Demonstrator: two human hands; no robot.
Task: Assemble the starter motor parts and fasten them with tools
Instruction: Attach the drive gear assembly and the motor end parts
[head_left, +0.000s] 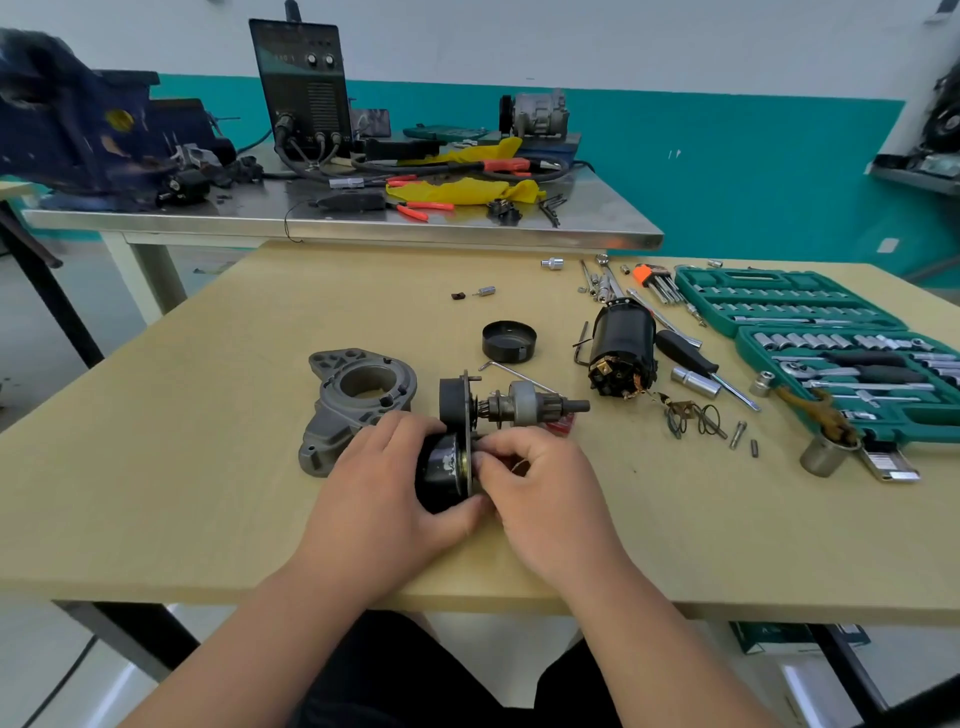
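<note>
On the wooden table (208, 467), my left hand (384, 483) grips a black solenoid (441, 467) that is joined to a plate with the pinion shaft assembly (519, 402). My right hand (540, 483) pinches something small against the solenoid's right face; what it is stays hidden by the fingers. The grey aluminium nose housing (353, 400) lies just left of my hands. Farther back sits a black end cap (508, 340). The black motor body (621, 348), with brushes showing, stands to the right.
An open green socket set (831, 353) fills the right side. Between it and the motor lie a screwdriver (701, 369), loose sockets, hex keys (657, 280), springs and small bolts (737, 434). A steel bench (363, 223) behind carries a welder and a vise.
</note>
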